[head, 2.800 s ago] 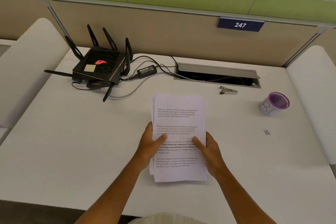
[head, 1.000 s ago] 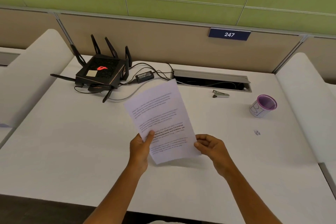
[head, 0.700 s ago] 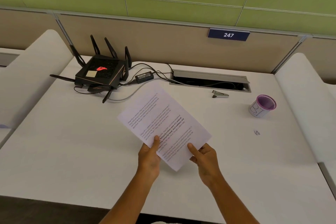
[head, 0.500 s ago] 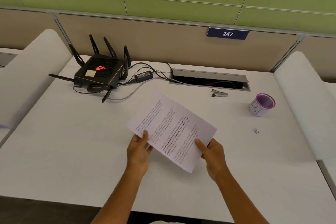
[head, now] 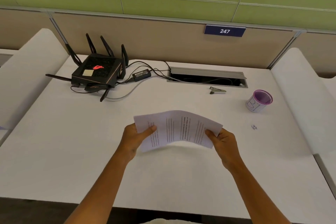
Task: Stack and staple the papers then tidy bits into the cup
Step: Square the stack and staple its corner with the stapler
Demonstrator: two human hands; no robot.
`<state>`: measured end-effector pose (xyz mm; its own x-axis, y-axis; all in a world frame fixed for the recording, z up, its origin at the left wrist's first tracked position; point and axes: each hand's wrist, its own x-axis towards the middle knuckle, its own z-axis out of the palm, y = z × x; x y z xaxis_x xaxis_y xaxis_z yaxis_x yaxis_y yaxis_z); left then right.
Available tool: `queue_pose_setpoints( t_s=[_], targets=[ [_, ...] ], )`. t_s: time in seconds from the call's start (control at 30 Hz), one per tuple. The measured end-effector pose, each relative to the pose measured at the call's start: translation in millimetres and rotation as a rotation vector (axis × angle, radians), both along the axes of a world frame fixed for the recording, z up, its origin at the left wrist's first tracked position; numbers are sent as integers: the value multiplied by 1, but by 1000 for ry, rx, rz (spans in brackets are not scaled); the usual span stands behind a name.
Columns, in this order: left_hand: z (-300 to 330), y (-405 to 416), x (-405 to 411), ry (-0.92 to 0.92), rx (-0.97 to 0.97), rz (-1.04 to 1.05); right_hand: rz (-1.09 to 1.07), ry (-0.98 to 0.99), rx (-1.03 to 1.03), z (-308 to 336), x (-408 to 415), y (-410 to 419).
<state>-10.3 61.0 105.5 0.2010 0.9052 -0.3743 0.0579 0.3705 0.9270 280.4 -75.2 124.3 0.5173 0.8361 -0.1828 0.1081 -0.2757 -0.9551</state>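
A stack of printed white papers [head: 179, 130] is held sideways above the white desk [head: 72, 142], its middle bowed upward. My left hand [head: 134, 137] grips its left end with the thumb on top. My right hand [head: 222, 140] grips its right end the same way. A small grey stapler [head: 217, 90] lies at the back, in front of the cable slot. A white cup with a purple rim [head: 259, 101] stands at the right. A tiny crumpled bit [head: 254, 127] lies on the desk in front of the cup.
A black router with antennas [head: 97, 72] and its power brick [head: 141, 74] with cables sit at the back left. An open cable slot [head: 207, 78] runs along the back. White side dividers [head: 298, 96] flank the desk. A sign reads 247.
The papers went from lying flat and upright on the desk to lifted and turned clockwise until sideways. My hands shifted from the bottom edge to the two short ends.
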Motion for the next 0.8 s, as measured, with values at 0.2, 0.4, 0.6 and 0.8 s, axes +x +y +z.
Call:
queue_pose_setpoints(
  t_s=[0.2,0.4,0.6,0.8],
  targets=[
    [-7,-14,4,46,89,-9,-19,21,4,-13,-4,-7],
    [-18,-25,8,80,-12,36,-34,33,-60,-28,-9,-7],
    [-22,-27,6,123,-24,38,-41,53,-88,-30,-6,-4],
    [-29,-32,-1,124,-66,90,10,83,-177,-50,-4,-12]
  ],
)
